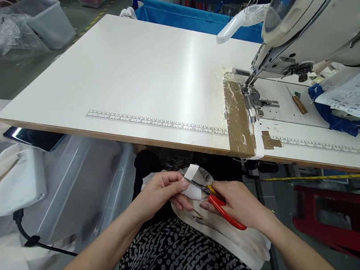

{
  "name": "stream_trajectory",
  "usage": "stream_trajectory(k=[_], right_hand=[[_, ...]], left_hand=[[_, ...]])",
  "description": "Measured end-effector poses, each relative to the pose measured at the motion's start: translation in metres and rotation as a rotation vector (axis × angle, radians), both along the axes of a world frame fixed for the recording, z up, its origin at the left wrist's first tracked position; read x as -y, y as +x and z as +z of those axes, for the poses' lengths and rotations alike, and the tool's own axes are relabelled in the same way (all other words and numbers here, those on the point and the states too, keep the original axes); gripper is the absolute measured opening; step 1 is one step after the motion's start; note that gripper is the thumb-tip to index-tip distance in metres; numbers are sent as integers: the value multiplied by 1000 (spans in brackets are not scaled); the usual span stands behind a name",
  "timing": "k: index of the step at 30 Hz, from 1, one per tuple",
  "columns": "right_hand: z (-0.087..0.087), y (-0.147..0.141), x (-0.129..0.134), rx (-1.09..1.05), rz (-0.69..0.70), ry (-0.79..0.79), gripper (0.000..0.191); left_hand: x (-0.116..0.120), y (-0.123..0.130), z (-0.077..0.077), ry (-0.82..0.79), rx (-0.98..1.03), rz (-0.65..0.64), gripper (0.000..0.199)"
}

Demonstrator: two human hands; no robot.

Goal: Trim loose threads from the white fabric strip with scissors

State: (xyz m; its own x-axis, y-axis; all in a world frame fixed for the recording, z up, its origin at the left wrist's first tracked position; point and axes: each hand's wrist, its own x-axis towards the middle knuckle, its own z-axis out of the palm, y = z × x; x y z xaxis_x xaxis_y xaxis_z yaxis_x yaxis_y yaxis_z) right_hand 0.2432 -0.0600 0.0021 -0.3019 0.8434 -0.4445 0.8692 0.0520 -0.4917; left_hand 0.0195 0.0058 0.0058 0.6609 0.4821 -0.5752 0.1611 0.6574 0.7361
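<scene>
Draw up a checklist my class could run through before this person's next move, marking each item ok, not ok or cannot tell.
1. Scissors in the right hand: ok, held at the red handles.
2. White strip steadied: ok, the left hand pinches it.
3. Left fingertips well away from the blades: not ok, very close.
4. Cut through the strip complete: cannot tell.
5. Hands away from the sewing machine: ok, both over the lap.
</scene>
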Motion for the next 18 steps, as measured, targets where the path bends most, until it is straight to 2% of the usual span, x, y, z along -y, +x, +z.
stream_trajectory(k=[5, 9, 14, 18], right_hand=[[-3, 5, 4, -15, -45, -42, 58], [3, 12, 7, -78, -104, -101, 57], [31, 36, 24, -126, -142, -68, 47], [60, 59, 45, 29, -243, 77, 46]], left_hand=[[2, 2, -1, 4, 3, -16, 41], [2, 3, 0, 27, -7, -30, 39], [-1, 3, -2, 41, -5, -57, 42], [0, 4, -7, 140, -56, -92, 44]])
